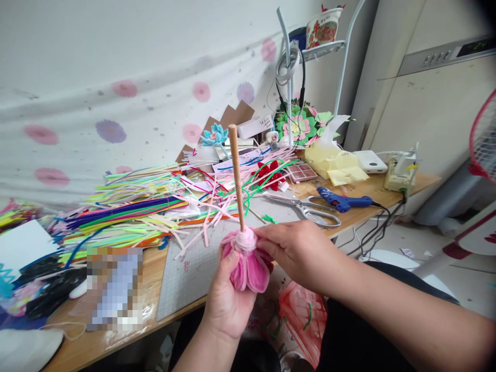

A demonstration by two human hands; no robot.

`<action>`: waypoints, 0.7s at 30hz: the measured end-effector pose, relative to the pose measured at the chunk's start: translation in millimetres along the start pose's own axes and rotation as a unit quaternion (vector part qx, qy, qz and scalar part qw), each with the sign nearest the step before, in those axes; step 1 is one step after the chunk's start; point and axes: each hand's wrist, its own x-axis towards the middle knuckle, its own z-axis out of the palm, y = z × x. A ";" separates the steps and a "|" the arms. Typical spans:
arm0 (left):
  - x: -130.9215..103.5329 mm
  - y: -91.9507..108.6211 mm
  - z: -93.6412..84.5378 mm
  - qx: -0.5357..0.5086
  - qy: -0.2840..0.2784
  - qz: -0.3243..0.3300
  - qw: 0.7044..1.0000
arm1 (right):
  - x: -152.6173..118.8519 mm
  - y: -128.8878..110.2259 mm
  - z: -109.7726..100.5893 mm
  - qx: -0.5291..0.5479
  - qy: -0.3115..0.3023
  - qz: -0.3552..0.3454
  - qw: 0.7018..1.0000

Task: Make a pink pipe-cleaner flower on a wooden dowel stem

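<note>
A pink flower of fuzzy pipe cleaners [251, 271] hangs with its petals downward, just off the table's front edge. From its base a wooden stick [236, 178] rises upright, and a pale pink pipe cleaner [247, 238] is wound around the base in a collar. My left hand [227, 302] is closed around the flower from below, thumb on the petals. My right hand [300, 250] is closed at the right side of the collar, its fingertips pressed together against it. What lies between those fingertips is hidden.
Bundles of coloured pipe cleaners [127, 212] cover the table's left and back. Scissors [310, 209] and a blue glue gun [344, 200] lie at right, beside a grey cutting mat [186, 279]. Below hangs a red plastic bag [304, 315]. A white rack [289, 93] stands behind.
</note>
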 end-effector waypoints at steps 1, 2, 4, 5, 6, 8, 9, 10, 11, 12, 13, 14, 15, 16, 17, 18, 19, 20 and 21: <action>0.4 -0.4 1.0 0.004 0.013 0.013 1.000 | -0.7 -0.9 1.7 -0.004 0.012 0.014 1.000; 0.9 -0.7 1.7 0.009 0.029 0.029 0.999 | -1.6 -1.8 3.5 -0.010 0.023 0.027 0.999; 2.0 -1.2 2.4 0.017 0.055 0.062 0.996 | -3.6 -3.6 6.9 -0.021 0.037 0.030 0.999; 2.3 -1.4 2.5 0.020 0.063 0.074 0.995 | -4.6 -4.4 8.4 -0.024 0.040 0.022 0.999; 2.3 -1.5 2.3 0.022 0.067 0.082 0.994 | -5.6 -5.0 9.6 -0.025 0.041 0.012 0.999; 1.6 -1.4 1.9 0.019 0.069 0.084 0.994 | -6.8 -5.7 10.8 -0.011 0.043 -0.001 0.999; 0.9 -1.2 1.7 0.014 0.068 0.081 0.994 | -7.0 -5.7 11.0 0.004 0.044 -0.001 0.999; 0.2 -0.9 1.5 0.007 0.065 0.079 0.995 | -6.9 -5.4 10.9 0.022 0.044 0.002 0.999; -0.5 -0.6 1.4 0.000 0.060 0.075 0.995 | -6.6 -4.9 10.8 0.040 0.042 0.006 0.998; -1.0 -0.3 1.4 -0.007 0.052 0.071 0.996 | -6.0 -4.1 10.6 0.056 0.040 0.009 0.998; -1.3 0.1 1.4 -0.014 0.041 0.066 0.997 | -5.3 -3.1 10.5 0.068 0.037 0.012 0.997; -1.4 0.5 1.4 -0.020 0.028 0.058 0.998 | -4.5 -2.0 10.5 0.077 0.034 0.013 0.996; -1.4 0.8 1.3 -0.028 0.011 0.047 0.998 | -3.8 -0.9 10.5 0.084 0.031 0.015 0.996; -1.3 1.1 0.8 -0.036 -0.006 0.033 0.999 | -3.1 0.0 10.4 0.089 0.029 0.018 0.995; -1.1 1.4 -0.2 -0.043 -0.023 0.016 0.999 | -2.5 0.8 10.1 0.095 0.030 0.020 0.995; -1.0 1.7 -1.7 -0.048 -0.038 0.000 0.998 | -1.9 1.4 9.7 0.100 0.031 0.023 0.994; -0.9 2.1 -3.8 -0.051 -0.050 -0.017 0.997 | -1.4 1.7 8.8 0.105 0.032 0.027 0.994; -0.9 2.7 -6.6 -0.050 -0.058 -0.033 0.997 | -1.0 1.8 7.7 0.111 0.030 0.029 0.993; -0.9 3.4 -9.9 -0.044 -0.062 -0.049 0.996 | -0.7 1.6 6.1 0.121 0.026 0.029 0.992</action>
